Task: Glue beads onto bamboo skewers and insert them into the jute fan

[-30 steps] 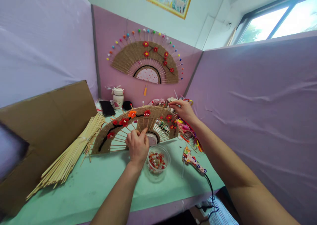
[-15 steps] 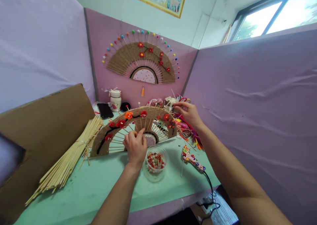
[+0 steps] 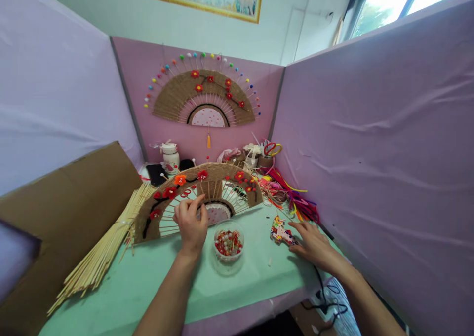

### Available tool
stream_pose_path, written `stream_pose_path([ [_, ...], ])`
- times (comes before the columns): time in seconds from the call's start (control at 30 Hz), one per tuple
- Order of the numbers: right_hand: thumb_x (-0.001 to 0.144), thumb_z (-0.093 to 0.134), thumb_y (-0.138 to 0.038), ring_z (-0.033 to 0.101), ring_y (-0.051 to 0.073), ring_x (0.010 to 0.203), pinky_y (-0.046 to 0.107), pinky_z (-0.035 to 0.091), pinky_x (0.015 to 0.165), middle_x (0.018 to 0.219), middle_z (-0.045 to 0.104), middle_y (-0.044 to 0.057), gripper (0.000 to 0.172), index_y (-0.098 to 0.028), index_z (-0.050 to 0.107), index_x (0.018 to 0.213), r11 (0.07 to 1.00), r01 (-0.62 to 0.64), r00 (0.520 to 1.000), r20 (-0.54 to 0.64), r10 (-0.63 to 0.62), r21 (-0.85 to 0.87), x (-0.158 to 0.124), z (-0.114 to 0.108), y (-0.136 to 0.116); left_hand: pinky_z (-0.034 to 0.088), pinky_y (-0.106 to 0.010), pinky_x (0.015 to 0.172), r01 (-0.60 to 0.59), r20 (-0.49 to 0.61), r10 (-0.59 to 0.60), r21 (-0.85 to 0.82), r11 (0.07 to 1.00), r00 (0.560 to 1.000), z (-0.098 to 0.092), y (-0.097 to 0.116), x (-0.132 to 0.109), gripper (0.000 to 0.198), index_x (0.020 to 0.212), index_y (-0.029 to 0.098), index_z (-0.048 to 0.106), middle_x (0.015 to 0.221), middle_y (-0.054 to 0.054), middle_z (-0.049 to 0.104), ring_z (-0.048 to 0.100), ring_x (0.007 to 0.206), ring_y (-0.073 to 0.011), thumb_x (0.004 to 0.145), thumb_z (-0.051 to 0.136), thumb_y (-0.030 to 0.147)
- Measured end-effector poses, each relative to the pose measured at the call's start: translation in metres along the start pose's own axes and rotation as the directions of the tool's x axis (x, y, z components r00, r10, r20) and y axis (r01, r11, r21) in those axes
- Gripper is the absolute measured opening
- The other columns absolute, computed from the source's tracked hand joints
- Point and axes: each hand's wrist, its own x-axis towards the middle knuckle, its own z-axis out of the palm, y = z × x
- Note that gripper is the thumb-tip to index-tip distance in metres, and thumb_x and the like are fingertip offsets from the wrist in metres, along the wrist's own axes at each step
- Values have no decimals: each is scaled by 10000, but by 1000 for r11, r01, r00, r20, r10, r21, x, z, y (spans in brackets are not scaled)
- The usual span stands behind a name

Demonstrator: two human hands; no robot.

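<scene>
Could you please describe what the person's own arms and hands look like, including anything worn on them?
The left forearm and right forearm are bare, with no sleeves in view. The left hand and right hand wear no gloves, and no watch or bracelet shows. Fine details such as nails are too small to make out.

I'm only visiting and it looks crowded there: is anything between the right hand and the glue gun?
Nothing visible is: the right hand reaches the handle end of the glue gun, though contact is unclear. The tub of beads stands left of the gun, out of the way.
</scene>
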Motion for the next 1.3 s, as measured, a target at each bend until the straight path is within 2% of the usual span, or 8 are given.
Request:
stream_pose_path([
  [0.37,862,547,-275,617,303,1116,377,440,972,1166,639,183,558,-85,498,1384,999,7,994,111,-3,-38,4,36,4,431,-382,888,-26,32,28,-55,998,999,-24,24,-1,225,1034,218,704,912,-51,623,571,917,-220,885,537,220],
  [0.63,891,456,-329,661,366,947,467,498,869,1043,666,216,364,-131,616,1151,999,27,996,-81,-29,-27,-2,60,22,440,-380,904,20,103,-18,-17,1000,994,-28,34,-6,260,1061,225,710,931,-51,616,564,950,-220,871,535,193],
  [0.77,855,432,-424,651,367,990,493,497,898,1028,680,188,396,-209,628,1124,970,27,979,-201,23,241,-6,57,30,446,-372,901,30,123,-30,-3,1000,992,-28,38,-7,251,1031,230,719,930,-48,617,572,949,-216,869,531,196],
  [0.87,824,484,-534,652,335,949,444,549,795,979,694,139,344,-283,660,981,792,-82,967,-145,210,605,-16,45,31,452,-375,898,30,128,-27,-21,999,991,-29,41,-8,240,1014,217,721,933,-52,624,575,948,-217,866,533,204],
  [0.97,748,625,-617,635,265,744,361,540,580,854,677,89,387,-257,665,884,406,-210,920,39,391,889,-29,34,23,459,-380,887,23,158,-18,-28,999,987,-30,47,-10,234,1013,213,718,936,-53,633,584,948,-221,867,535,203],
  [1.1,647,819,-527,448,115,524,225,364,419,664,543,-15,472,-184,671,936,10,-109,948,101,303,994,-35,30,-1,473,-373,871,9,252,3,-44,999,968,-32,56,-11,234,1023,201,711,946,-63,661,608,937,-220,865,542,166],
  [1.2,622,856,-508,365,80,485,185,265,380,583,472,-35,428,-167,648,775,-52,-106,959,115,260,993,-31,31,-15,490,-322,809,-12,383,61,-129,992,922,-35,60,-10,221,1016,186,697,927,-56,690,630,862,-184,861,544,152],
  [1.3,596,877,-505,366,72,490,172,268,387,607,500,-36,472,-173,675,864,-75,-144,956,158,246,987,-27,35,-17,487,-283,771,-22,475,90,-147,989,876,-41,60,-9,195,1001,170,692,879,-45,703,628,802,-159,856,562,160],
])
